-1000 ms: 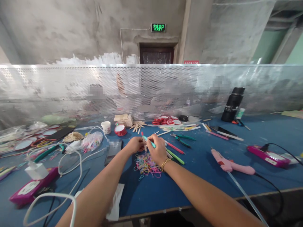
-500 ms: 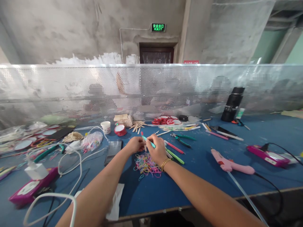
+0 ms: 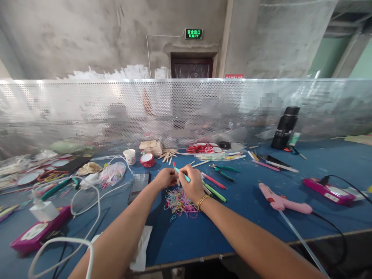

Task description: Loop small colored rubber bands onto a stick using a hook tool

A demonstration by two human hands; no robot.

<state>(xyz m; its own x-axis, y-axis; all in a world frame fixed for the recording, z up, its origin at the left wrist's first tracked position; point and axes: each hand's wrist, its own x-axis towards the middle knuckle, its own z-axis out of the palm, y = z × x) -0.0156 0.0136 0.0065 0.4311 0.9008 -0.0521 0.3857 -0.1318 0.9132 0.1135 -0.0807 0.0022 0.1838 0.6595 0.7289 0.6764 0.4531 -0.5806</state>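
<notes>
My right hand (image 3: 192, 183) is closed round a turquoise marker pen (image 3: 186, 178), held like a writing tool with its tip at a thin stick. That stick, a narrow craft stick with a red end (image 3: 174, 166), is pinched upright in my left hand (image 3: 165, 179). The fingers of both hands nearly meet and partly hide the stick. Just below them lies a heap of small coloured plastic safety pins (image 3: 180, 204). To the right of my right hand lie a red marker (image 3: 215, 181) and a green marker (image 3: 216, 193).
Pliers (image 3: 225, 171), wooden sticks (image 3: 167, 155) and red-rimmed discs (image 3: 147, 160) lie farther back. A phone (image 3: 139, 186) and white cable are at left, a pink glue gun (image 3: 285, 201) at right. A black flask (image 3: 286, 128) stands before the perforated metal screen (image 3: 180, 100).
Hardly anything differs. Both hands keep their grip and place, with only a slight shift of the marker against the stick.
</notes>
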